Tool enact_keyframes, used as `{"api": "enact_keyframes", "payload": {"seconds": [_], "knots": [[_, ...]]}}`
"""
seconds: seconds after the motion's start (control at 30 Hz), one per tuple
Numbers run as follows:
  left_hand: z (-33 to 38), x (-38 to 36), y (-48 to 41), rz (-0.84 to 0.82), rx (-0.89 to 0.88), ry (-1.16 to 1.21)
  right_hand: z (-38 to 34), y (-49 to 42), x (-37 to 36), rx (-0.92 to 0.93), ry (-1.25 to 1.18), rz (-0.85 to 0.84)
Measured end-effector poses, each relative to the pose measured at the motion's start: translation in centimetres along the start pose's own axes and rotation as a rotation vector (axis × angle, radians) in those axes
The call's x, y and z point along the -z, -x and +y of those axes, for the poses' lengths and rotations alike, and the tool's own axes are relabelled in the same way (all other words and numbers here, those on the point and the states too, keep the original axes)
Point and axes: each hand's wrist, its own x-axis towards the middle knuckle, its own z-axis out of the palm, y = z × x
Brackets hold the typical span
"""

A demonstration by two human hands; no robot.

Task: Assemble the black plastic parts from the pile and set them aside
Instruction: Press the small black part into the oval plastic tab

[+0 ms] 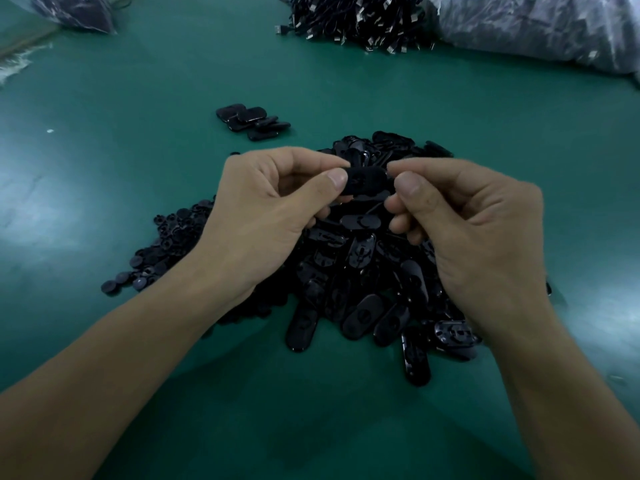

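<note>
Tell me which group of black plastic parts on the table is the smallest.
The small cluster beyond the left hand, lying apart from the big pile: just a handful of pieces.

Two hands, one held part, two bags

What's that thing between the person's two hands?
A black oval part, pinched at either end by the left hand and right hand; head view shows it.

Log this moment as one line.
step: assembling | left hand: pinches part | right hand: pinches part | pile: under hands | set-aside group: beyond pile
</note>
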Motion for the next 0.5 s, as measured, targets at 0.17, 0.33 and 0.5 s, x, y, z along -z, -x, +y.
{"api": "enact_keyframes", "payload": {"seconds": [0.17,0.33,0.5], "knots": [[0.02,0.01,-0.04,0.006,-0.003,0.015,0.07,-0.16,0.08,-0.054,-0.083,-0.035],[0.02,0.11,-0.06,0.018,-0.018,0.029,-0.12,-0.18,0.05,-0.143,-0.282,-0.055],[0.09,0.19,-0.02,-0.011,-0.042,0.048,-0.44,-0.17,0.08,-0.194,-0.356,-0.052]]}}
